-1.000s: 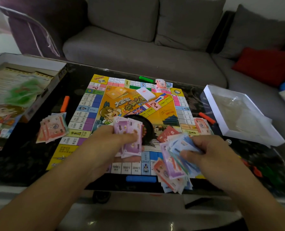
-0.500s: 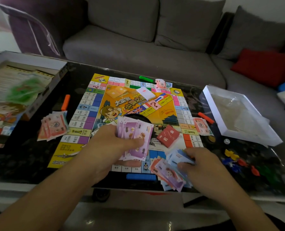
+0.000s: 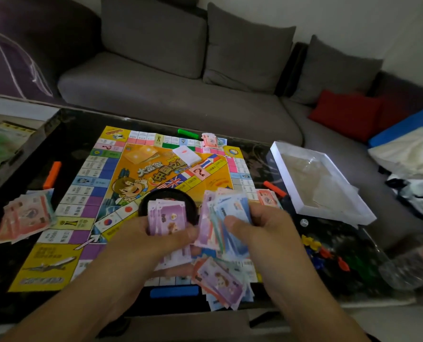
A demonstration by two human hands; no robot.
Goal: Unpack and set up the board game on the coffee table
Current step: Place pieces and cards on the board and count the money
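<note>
The colourful game board (image 3: 106, 183) lies flat on the dark coffee table (image 3: 69, 134). Above the board's near edge, my left hand (image 3: 141, 245) grips a stack of purple play-money notes (image 3: 167, 219). Right beside it, my right hand (image 3: 267, 230) pinches a fan of mixed blue and purple notes (image 3: 226, 211). Loose mixed notes (image 3: 220, 280) lie on the board's near right corner under my hands. A black round dish (image 3: 168, 196) sits mid-board, partly hidden behind the purple notes. A white card deck (image 3: 187, 154) lies farther back.
Red note piles lie left of the board (image 3: 25, 218), at its right edge (image 3: 267, 197) and at its far edge (image 3: 211, 139). Orange (image 3: 52, 175), green (image 3: 188, 133), red (image 3: 274, 188) and blue (image 3: 173, 291) bars ring the board. A white box tray (image 3: 324, 186), a die (image 3: 303, 222) and coloured pawns (image 3: 324, 253) sit right; the box lid (image 3: 5, 149) left.
My right hand has lifted a fan of mixed notes off the loose pile and brought it up beside the purple stack in my left hand. The view has tilted upward.
</note>
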